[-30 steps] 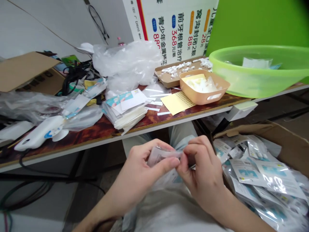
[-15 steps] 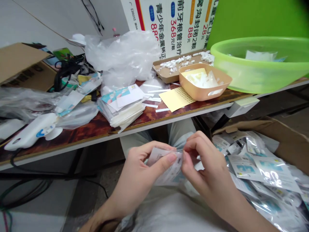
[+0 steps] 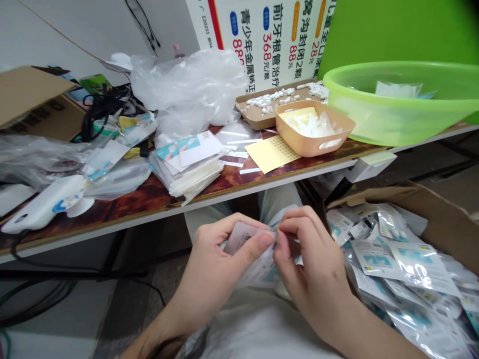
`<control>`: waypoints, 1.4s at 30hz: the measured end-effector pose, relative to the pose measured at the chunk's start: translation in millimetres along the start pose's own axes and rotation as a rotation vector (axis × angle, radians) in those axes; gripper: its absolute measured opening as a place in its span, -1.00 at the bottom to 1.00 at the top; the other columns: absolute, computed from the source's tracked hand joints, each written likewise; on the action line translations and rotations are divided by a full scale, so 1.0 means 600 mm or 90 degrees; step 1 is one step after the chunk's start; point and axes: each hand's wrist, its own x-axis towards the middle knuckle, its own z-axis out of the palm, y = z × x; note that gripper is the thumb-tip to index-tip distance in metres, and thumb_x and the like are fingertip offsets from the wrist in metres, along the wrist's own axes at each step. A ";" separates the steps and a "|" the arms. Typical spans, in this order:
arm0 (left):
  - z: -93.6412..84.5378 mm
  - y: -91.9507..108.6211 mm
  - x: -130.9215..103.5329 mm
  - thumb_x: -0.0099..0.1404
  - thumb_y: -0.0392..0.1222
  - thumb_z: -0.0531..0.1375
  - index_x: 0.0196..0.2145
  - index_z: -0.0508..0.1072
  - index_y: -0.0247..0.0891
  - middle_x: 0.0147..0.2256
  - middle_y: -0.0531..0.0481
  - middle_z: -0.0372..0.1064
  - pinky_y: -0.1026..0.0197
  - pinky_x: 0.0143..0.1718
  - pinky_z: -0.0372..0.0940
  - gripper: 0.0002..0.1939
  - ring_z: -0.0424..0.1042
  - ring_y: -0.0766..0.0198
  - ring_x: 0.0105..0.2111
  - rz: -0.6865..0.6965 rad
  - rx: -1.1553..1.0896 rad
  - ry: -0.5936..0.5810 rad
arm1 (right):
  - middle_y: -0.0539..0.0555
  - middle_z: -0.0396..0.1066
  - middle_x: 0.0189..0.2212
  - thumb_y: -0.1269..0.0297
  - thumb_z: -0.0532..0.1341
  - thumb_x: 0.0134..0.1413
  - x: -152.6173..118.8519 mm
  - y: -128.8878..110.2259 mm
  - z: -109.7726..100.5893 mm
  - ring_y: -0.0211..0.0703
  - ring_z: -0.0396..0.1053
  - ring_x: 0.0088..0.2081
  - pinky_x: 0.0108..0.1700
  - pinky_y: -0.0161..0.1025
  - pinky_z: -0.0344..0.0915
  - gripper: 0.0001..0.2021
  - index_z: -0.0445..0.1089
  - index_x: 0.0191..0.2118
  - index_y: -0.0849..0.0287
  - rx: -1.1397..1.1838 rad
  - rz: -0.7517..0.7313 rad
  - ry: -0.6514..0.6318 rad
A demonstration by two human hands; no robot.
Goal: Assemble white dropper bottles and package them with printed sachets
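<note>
Over my lap, a small clear plastic bag with a printed card (image 3: 258,267) in it is held between both hands. My left hand (image 3: 228,254) grips its left side, thumb laid across the card's face. Thumb and fingers of my right hand (image 3: 305,249) pinch the bag's top edge at the right corner. The bag's lower part is partly hidden behind my right hand. To the right, an open cardboard box (image 3: 445,209) holds many filled clear packets (image 3: 396,259) with white and teal cards.
On the table (image 3: 123,209) lie a stack of cards and bags (image 3: 194,164), a yellow sheet (image 3: 273,152), an orange basket (image 3: 314,142), a cardboard tray of white pieces (image 3: 258,117), a green basin (image 3: 389,124) and a white corded device (image 3: 48,204). Plastic film (image 3: 190,85) is heaped behind.
My right hand has shifted slightly left along the bag's top edge, closer to my left thumb. My left hand keeps its grip. The view has moved a little.
</note>
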 end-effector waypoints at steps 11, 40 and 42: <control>0.007 -0.009 0.008 0.21 -0.11 0.34 -0.39 0.61 -0.22 -0.45 0.06 0.54 0.33 -0.39 0.30 -0.86 0.41 0.30 -0.42 -0.011 -0.084 0.020 | 0.07 0.24 -0.38 0.55 0.09 0.17 0.000 0.003 0.009 -0.24 0.32 -0.44 -0.51 -0.34 0.35 -0.87 0.21 -0.32 0.17 -0.075 -0.036 0.052; -0.021 -0.018 0.017 0.27 -0.04 0.29 -0.33 0.54 -0.22 -0.41 0.07 0.43 0.33 -0.39 0.22 -0.81 0.34 0.31 -0.41 -0.046 -0.076 -0.127 | 0.01 0.29 -0.36 0.48 0.05 0.26 0.001 0.012 -0.020 -0.28 0.29 -0.35 -0.35 -0.32 0.22 -0.86 0.29 -0.29 0.17 0.141 0.104 -0.156; -0.026 -0.018 0.014 0.24 -0.05 0.32 -0.33 0.56 -0.20 -0.40 0.07 0.45 0.33 -0.38 0.21 -0.83 0.35 0.31 -0.40 -0.037 -0.041 -0.131 | -0.03 0.30 -0.38 0.44 0.07 0.28 0.006 0.014 -0.032 -0.31 0.27 -0.36 -0.36 -0.34 0.20 -0.85 0.32 -0.32 0.15 0.216 0.161 -0.241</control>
